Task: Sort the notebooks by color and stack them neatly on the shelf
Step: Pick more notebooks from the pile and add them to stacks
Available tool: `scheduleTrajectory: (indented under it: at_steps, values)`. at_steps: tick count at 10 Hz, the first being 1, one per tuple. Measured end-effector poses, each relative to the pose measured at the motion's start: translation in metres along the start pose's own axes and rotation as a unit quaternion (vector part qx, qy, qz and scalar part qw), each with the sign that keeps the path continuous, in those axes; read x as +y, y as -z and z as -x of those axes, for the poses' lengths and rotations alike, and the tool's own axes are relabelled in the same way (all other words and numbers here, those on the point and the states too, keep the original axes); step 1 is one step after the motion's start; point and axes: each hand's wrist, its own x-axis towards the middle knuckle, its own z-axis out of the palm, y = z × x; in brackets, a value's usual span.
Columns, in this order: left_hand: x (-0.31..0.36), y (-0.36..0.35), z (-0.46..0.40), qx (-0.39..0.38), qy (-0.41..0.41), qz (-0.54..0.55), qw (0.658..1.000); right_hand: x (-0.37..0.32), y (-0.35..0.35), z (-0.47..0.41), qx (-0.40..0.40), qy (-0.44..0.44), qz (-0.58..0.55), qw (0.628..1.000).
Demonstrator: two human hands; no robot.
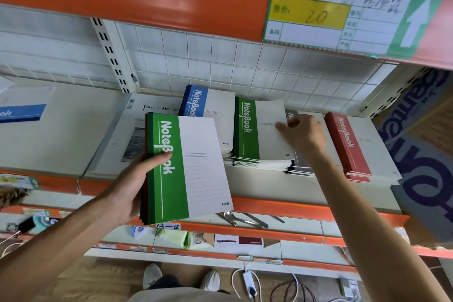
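Sorting green notebooks onto the green pile

My left hand point(130, 186) is gripping a bundle of notebooks point(186, 169), green on top; my right hand point(302, 133) is pinching the top cover of the green pile point(259, 135), lying at one o'clock from the bundle, long axis running away from me, on the shelf point(257, 184).

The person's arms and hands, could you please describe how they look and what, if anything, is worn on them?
Both arms are bare from the frame edge to the wrist, with no sleeves visible. The left hand and right hand wear no gloves, and no rings, watch or bracelet can be seen. No markings show on either forearm.
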Motion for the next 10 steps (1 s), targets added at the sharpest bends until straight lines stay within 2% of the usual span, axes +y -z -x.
scheduleTrajectory:
  at_steps: [1, 2, 3, 4, 5, 6, 9, 10]
  values:
    - [-0.005, 0.003, -0.012, 0.004, -0.008, -0.004, 1.0, -0.001, 0.002, 0.01, 0.013, 0.032, 0.089, 0.995]
    - [-0.008, 0.003, -0.018, 0.003, -0.02, -0.005, 1.0, -0.008, 0.006, 0.03, 0.055, 0.125, 0.076, 0.988]
    - [0.003, -0.014, 0.007, -0.02, -0.037, 0.02, 0.999, -0.029, 0.008, 0.075, -0.042, 0.173, -0.103, 0.979]
    - [-0.004, -0.015, 0.009, -0.04, -0.025, 0.043, 0.998, -0.042, -0.001, 0.118, -0.202, 0.124, -0.209, 0.949]
    - [-0.003, -0.019, 0.013, -0.053, -0.04, 0.043, 0.997, -0.044, -0.008, 0.131, -0.225, 0.056, -0.327, 0.916]
    - [-0.003, -0.021, 0.012, -0.065, -0.032, 0.049, 0.996, -0.042, -0.009, 0.134, -0.233, 0.011, -0.384, 0.893]
    - [-0.01, -0.024, 0.001, -0.096, -0.03, 0.06, 0.993, -0.034, 0.004, 0.131, -0.279, -0.033, -0.423, 0.861]
    - [-0.008, -0.023, -0.002, -0.088, -0.05, 0.061, 0.993, -0.031, 0.012, 0.125, -0.279, -0.037, -0.414, 0.866]
